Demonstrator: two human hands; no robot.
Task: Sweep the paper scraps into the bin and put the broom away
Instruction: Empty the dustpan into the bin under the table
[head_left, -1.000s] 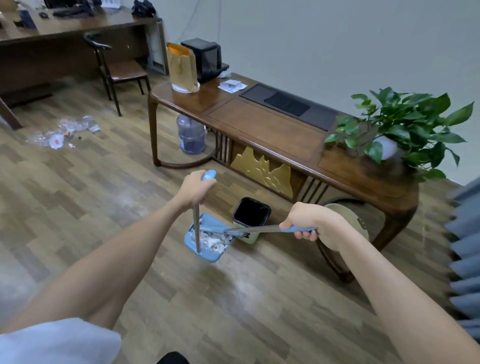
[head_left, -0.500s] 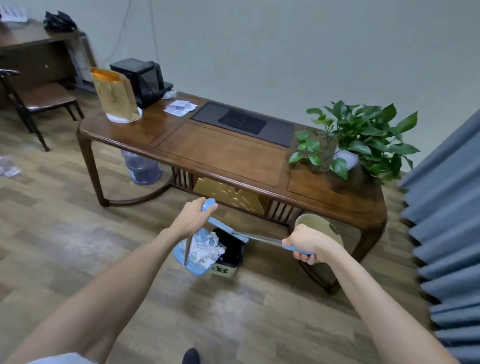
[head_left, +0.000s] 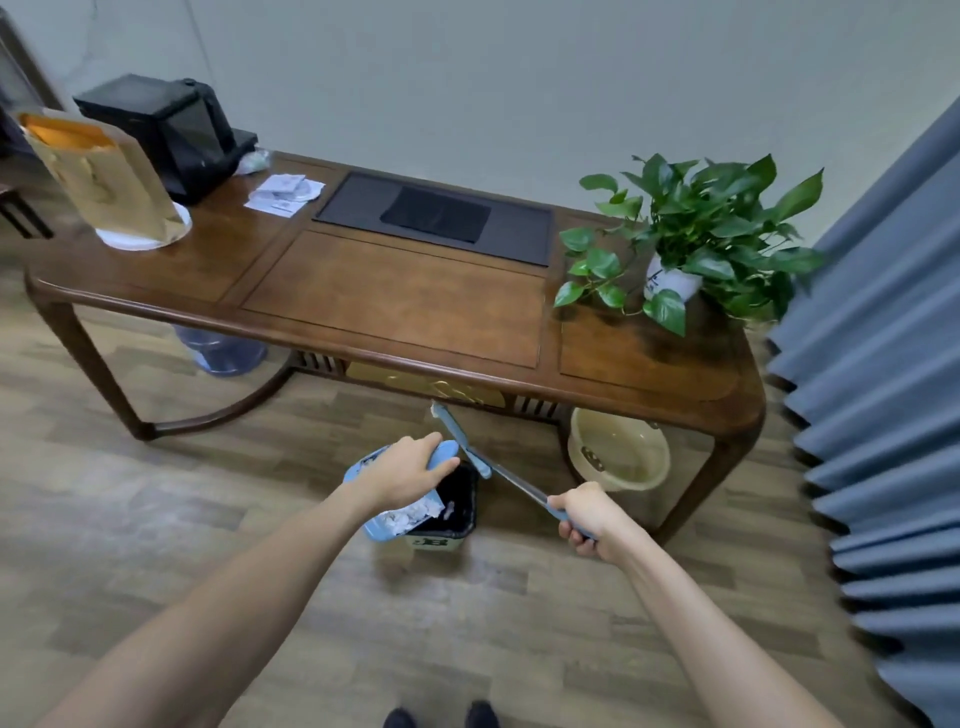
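Observation:
My left hand (head_left: 402, 475) grips the blue top of the dustpan handle. The blue dustpan (head_left: 382, 527) is tilted over the left rim of the small black-lined bin (head_left: 457, 512) on the floor. White paper scraps (head_left: 413, 512) lie at the pan's lip and spill toward the bin's opening. My right hand (head_left: 587, 517) holds the blue grip of the broom (head_left: 470, 447). Its metal shaft runs up and left, and the blue head hangs above the bin's far side, just under the table's front edge.
A long wooden table (head_left: 395, 296) stands right behind the bin, with a potted plant (head_left: 696, 234), a paper bag (head_left: 101, 176) and a black box (head_left: 166, 124) on it. A beige basin (head_left: 618, 449) and a water jug (head_left: 223, 351) sit underneath. Blue curtains (head_left: 883, 389) hang at right.
I have stepped closer to the table. The dustpan has moved right and tipped over the bin, and scraps now slide off its lip. The broom head has lifted away from the pan.

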